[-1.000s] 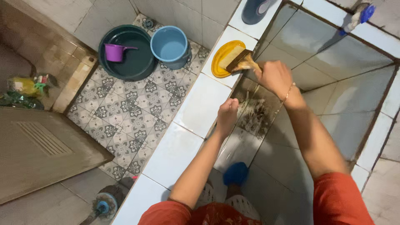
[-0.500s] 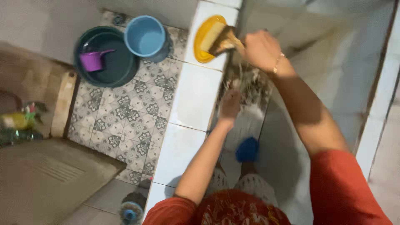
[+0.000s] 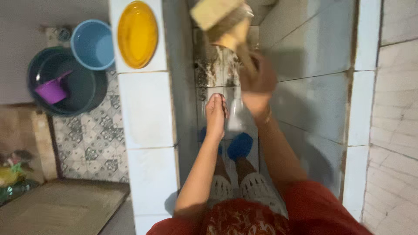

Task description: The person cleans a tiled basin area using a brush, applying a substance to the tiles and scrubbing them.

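Observation:
My right hand (image 3: 257, 82) grips the wooden handle of a scrub brush (image 3: 222, 19), whose bristled head is against the stained far end of a tiled basin (image 3: 305, 87). The hand and brush are blurred by motion. My left hand (image 3: 216, 115) hangs inside the basin with fingers pointing down, holding nothing that I can see, near the dirty wall tiles (image 3: 215, 67). I stand inside the basin in blue slippers (image 3: 240, 146).
A yellow plate (image 3: 137, 34) lies on the white tiled ledge (image 3: 146, 117) left of the basin. On the patterned floor sit a blue bucket (image 3: 92, 43) and a dark basin (image 3: 82, 93) holding a purple scoop (image 3: 52, 90). A wooden board (image 3: 61, 209) lies lower left.
The view has swung so the basin now runs straight ahead. My right hand has pushed the brush from beside the yellow plate to the basin's far end. The left hand has stayed low.

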